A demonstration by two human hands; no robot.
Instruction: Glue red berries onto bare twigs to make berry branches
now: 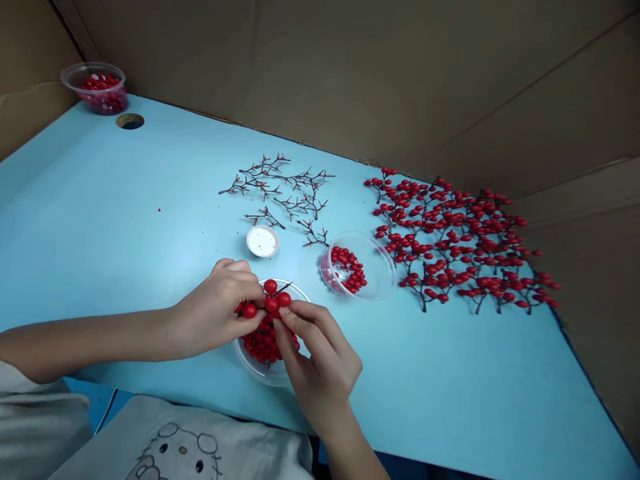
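Both hands meet over a clear round bowl (273, 378) of red berries (263, 343) near the table's front edge. My left hand (220, 307) is closed on a small berry branch (271, 304), its thumb and fingers pinching the left side. My right hand (317, 353) has thumb and fingertips pinched at the branch's right side, by a berry. Several large red berries sit on this branch, and a dark stem tip sticks out to the upper right. The fingers hide part of the branch.
Behind my hands are a small white cup (263, 241) and bare brown twigs (295, 181). A tilted clear tub (373, 267) holds berries. Finished-looking berry branches (450, 233) cover the right. Another berry tub (103, 93) stands far left beside a table hole (130, 121); cardboard walls (350, 80) rise behind.
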